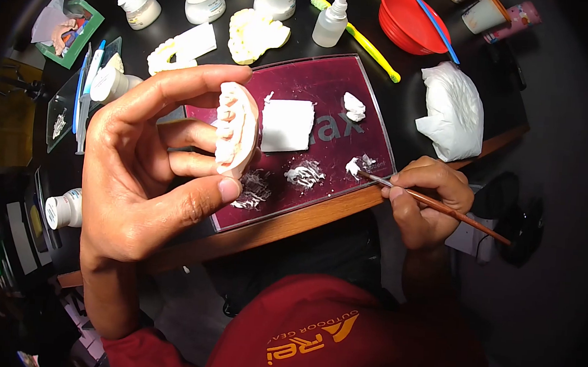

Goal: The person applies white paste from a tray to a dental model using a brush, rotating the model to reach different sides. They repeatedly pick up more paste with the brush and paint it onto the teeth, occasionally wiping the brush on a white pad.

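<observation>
My left hand (pixel 153 153) grips a pale pink dental cast (pixel 238 130) between thumb and fingers, raised above the table with its row of teeth facing left. A thin brush with a brown handle (pixel 459 214) is pinched in my right hand (pixel 429 200). Its tip touches a small heap of white paste (pixel 358 166) near the right edge of a maroon board (pixel 342 74). More white paste (pixel 305 175) is smeared along the board's near side, partly behind the cast. A folded white pad (pixel 288 125) and a crumpled white piece (pixel 354 107) lie farther back.
Behind the board stand white jars (pixel 204 1), yellowish dental casts (pixel 253 34), a dropper bottle (pixel 330 24), a yellow-green toothbrush (pixel 365 44) and a red bowl (pixel 411 21). A white tissue bundle (pixel 452 111) sits at right, a green tray (pixel 79 39) at far left. The wooden table edge (pixel 291 226) runs nearest me.
</observation>
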Tool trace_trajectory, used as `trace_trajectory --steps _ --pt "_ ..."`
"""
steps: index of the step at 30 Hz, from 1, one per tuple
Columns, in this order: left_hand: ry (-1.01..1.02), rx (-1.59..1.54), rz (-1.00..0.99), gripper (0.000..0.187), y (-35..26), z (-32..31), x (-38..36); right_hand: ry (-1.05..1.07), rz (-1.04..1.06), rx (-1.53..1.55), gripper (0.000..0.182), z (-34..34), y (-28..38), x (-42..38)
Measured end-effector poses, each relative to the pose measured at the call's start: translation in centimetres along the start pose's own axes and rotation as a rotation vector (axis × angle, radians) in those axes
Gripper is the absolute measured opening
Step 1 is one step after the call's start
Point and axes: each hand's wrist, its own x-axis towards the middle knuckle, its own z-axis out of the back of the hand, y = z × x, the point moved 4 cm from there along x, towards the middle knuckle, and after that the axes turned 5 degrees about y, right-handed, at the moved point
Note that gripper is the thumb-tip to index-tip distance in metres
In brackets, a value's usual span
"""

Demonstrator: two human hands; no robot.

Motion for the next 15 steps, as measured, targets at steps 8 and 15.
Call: trace_trajectory --steps 8,15 --pt "0.005 -0.020 0.050 0.078 -0.23 -0.05 0.08 -0.002 -0.017 0.021 0.010 -0.12 0.14 -0.02" --pt "0.021 -0.038 0.033 0.077 -0.25 -0.18 0.07 -0.006 -0.024 0.029 0.008 0.03 0.29 -0.02"
